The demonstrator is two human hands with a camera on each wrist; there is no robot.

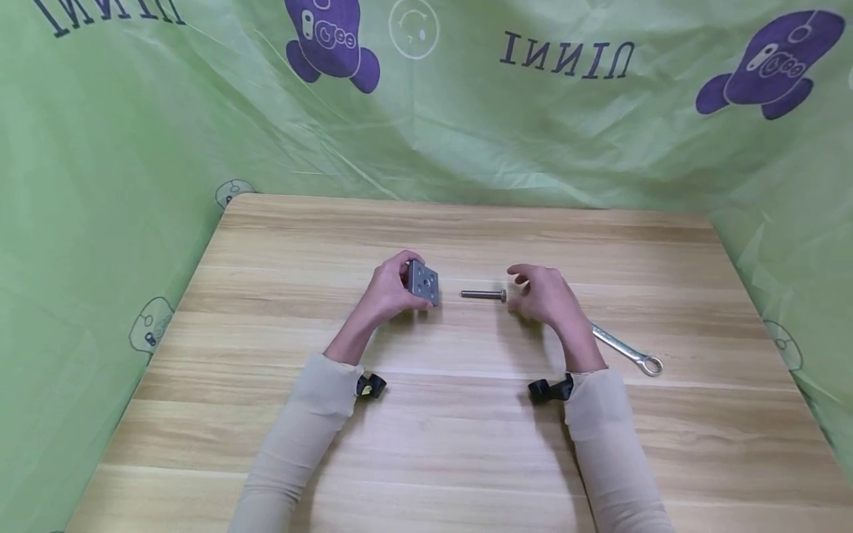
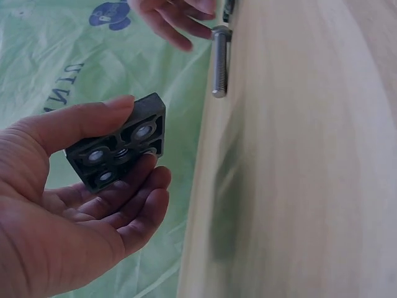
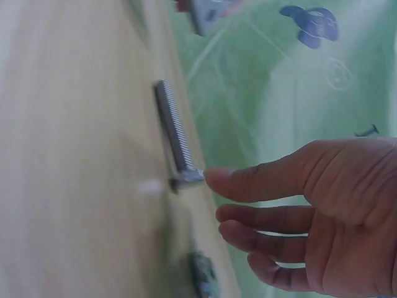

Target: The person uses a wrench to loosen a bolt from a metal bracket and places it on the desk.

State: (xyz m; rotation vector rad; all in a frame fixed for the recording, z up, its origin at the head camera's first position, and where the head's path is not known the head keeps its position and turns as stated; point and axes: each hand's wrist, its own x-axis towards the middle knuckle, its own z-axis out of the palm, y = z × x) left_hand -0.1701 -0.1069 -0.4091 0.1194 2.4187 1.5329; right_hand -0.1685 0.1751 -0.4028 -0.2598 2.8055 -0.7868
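My left hand [image 1: 392,287] grips a square dark metal block [image 1: 423,283] by its edges, thumb on one side and fingers on the other. Several round holes show on its face, and in the left wrist view the block [image 2: 118,146] has a ribbed side with holes. A threaded hex bolt [image 1: 483,295] lies on the table to the right of the block, its head toward my right hand [image 1: 543,295]. That hand holds nothing; its fingers are relaxed. In the right wrist view the thumb tip is right at the head of the bolt [image 3: 175,130].
A combination wrench [image 1: 626,348] lies on the wooden table [image 1: 460,437], partly hidden behind the right forearm. Its ring end points to the right. Green printed sheeting [image 1: 426,133] stands behind the table and along both sides.
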